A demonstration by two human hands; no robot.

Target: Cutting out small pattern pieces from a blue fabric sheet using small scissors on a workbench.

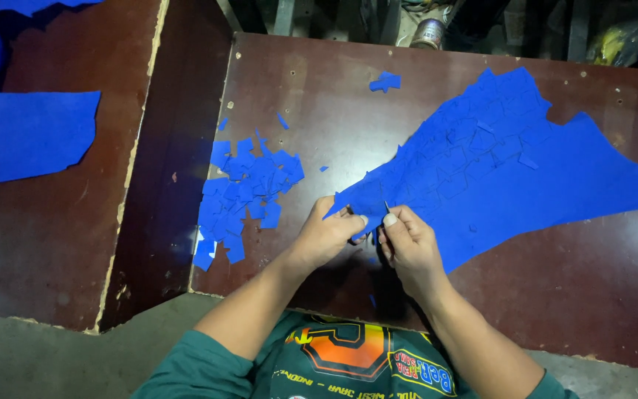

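Head view over a dark wooden table (319, 96): left hand (326, 236) pinches the near tip of a scored blue sheet (511, 170), right hand (407, 247) grips a thin blade (387, 207) there; a slip might nick the thumb, cut pieces (245, 196) heaped left.

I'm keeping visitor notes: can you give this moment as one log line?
left hand: grips blue sheet corner | right hand: pinches small blade at same corner | cut blue pieces: piled left | table: dark brown

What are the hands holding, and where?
Both hands, left and right, pinch the blue sheet at its near pointed end. The right may also hold a thin blade.
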